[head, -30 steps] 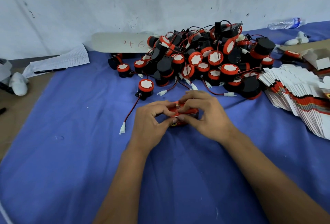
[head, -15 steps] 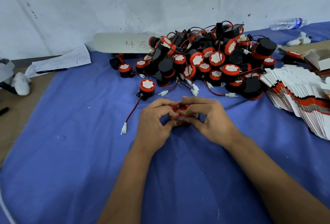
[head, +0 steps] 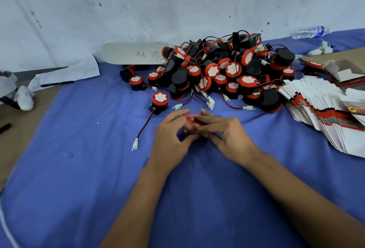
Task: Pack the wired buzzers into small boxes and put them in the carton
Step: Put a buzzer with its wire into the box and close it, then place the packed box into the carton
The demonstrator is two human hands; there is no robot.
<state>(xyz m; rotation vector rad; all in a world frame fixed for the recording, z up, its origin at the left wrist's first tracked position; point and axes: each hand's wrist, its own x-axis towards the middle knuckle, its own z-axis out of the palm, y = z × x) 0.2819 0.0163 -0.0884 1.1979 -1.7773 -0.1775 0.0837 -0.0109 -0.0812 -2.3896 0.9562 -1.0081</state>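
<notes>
A small red box sits low over the blue cloth between my two hands. My left hand grips its left side with curled fingers and thumb. From the right, my right hand pinches it, with fingertips lying across its top. Most of the box is hidden by my fingers. Behind it lies a heap of black and red wired buzzers. One loose buzzer stands apart at the heap's left front, its red and black wire trailing to a white plug.
A fanned stack of flat unfolded boxes lies at the right. A brown carton with an opened small box sits behind it. A cardboard strip marked 46, a paper sheet with a pen and a water bottle lie near the wall.
Both hands have shifted slightly on the small box, and more of its red top shows now. The view has drifted a little, so the heap sits slightly higher and to the right.
</notes>
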